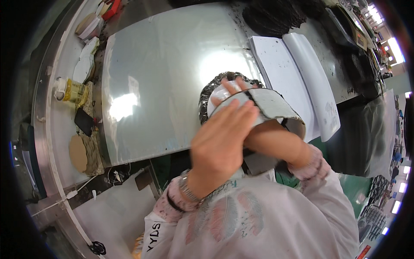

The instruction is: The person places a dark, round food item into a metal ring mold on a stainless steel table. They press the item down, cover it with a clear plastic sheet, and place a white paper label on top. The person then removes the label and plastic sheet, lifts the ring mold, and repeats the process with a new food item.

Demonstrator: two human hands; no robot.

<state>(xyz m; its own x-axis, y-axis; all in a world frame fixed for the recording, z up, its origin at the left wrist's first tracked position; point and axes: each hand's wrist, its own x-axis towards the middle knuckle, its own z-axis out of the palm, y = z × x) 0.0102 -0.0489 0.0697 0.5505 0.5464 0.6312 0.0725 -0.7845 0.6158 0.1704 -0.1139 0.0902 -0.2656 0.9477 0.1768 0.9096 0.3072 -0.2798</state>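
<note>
Both my hands work close together on a curved, pale-grey shell with a dark edge and a dark strip across it. My left hand lies flat over the shell's upper face and is slightly blurred. From the right, my right hand reaches under the shell; most of it is hidden, and fingers show beyond the far rim. Behind the shell bulges a dark, crinkled, glossy rounded piece. It touches or lies very near the shell; I cannot tell how they join.
A glossy sheet covers the worktop. Beside the shell lies a paper pad with its cover rolled back. Dark hair-like material lies at the back. Along the left ledge are a yellow-liquid bottle, a black cloth and a tan round-ended piece.
</note>
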